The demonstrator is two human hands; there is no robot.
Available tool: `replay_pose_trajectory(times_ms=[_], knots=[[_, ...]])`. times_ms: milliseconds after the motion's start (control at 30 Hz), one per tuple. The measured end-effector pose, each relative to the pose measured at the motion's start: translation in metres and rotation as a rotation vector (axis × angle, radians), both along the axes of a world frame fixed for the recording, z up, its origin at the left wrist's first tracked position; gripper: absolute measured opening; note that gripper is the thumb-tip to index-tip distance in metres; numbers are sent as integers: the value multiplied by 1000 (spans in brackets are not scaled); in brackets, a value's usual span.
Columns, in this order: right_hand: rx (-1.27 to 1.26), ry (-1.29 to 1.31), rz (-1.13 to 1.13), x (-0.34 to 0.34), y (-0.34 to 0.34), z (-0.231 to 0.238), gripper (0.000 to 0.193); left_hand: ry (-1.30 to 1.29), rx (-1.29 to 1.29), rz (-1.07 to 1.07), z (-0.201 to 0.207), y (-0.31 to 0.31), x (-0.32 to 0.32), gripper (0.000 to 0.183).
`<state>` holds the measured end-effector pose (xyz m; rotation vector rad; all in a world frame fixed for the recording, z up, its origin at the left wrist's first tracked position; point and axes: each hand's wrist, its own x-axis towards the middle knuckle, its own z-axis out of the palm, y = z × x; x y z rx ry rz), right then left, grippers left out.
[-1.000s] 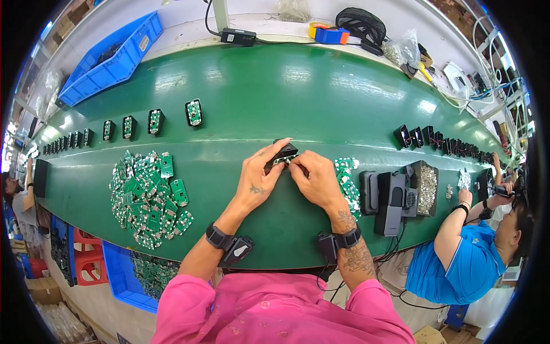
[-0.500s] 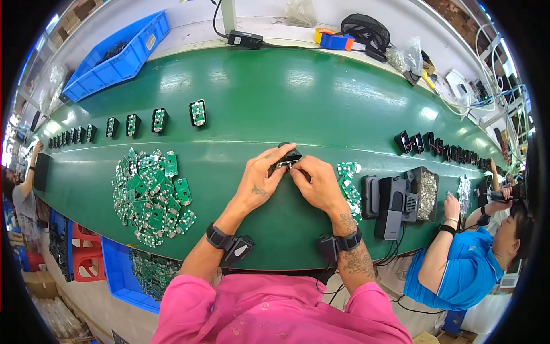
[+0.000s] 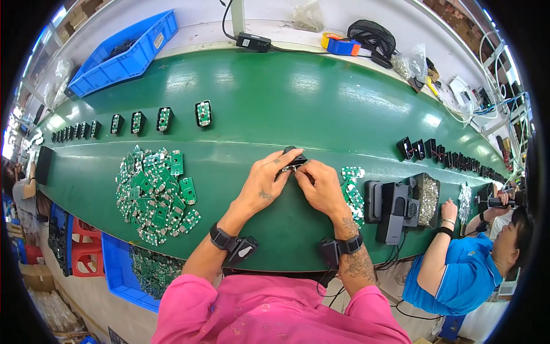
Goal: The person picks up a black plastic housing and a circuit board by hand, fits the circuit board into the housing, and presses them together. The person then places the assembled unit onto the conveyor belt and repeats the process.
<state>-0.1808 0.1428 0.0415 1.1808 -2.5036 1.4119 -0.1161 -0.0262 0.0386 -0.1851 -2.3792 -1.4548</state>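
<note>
Above the middle of the green table, my left hand [image 3: 264, 182] is closed around a small black plastic housing [image 3: 295, 160], tilted between my hands. My right hand [image 3: 319, 184] pinches at its near edge, where a small pale and silvery part shows; my fingers hide most of it. To the left of my hands lies a heap of green circuit boards [image 3: 154, 198]. A smaller group of circuit boards [image 3: 352, 192] lies just right of my right hand. Farther left, a row of black housings with boards in them [image 3: 203, 114] runs toward the table's left end.
Right of the smaller group stand black devices [image 3: 393, 212] and a box of small metal parts [image 3: 427, 200]. More black housings [image 3: 420, 149] line the right side. A co-worker in blue [image 3: 458, 269] works there. A blue crate [image 3: 123, 54] sits at the back left.
The view has shifted slightly. My hands keep their hold, and the housing between them is turned a little. At the far left, another person's arm has lowered.
</note>
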Motion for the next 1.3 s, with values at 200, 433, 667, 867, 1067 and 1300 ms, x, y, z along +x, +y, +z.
replay_pose_trajectory(times_ms=[200, 433, 667, 867, 1067, 1300], knots=[[21, -31, -47, -1, 1, 6, 7, 12, -33, 60, 5, 9, -3, 52], [3, 21, -8, 2, -20, -3, 12, 63, -144, 152, -4, -2, 7, 52], [79, 126, -143, 5, 10, -8, 11, 121, -194, 177, -20, 38, -6, 47], [-5, -45, -80, 5, -7, -14, 12, -14, -120, 176, -18, 20, 8, 58], [-3, -67, -123, 3, -8, -10, 12, -50, -101, 116, -4, 10, 1, 54], [-241, -270, -258, -2, -10, -17, 19, 7, 343, 55, 6, 1, 1, 54]])
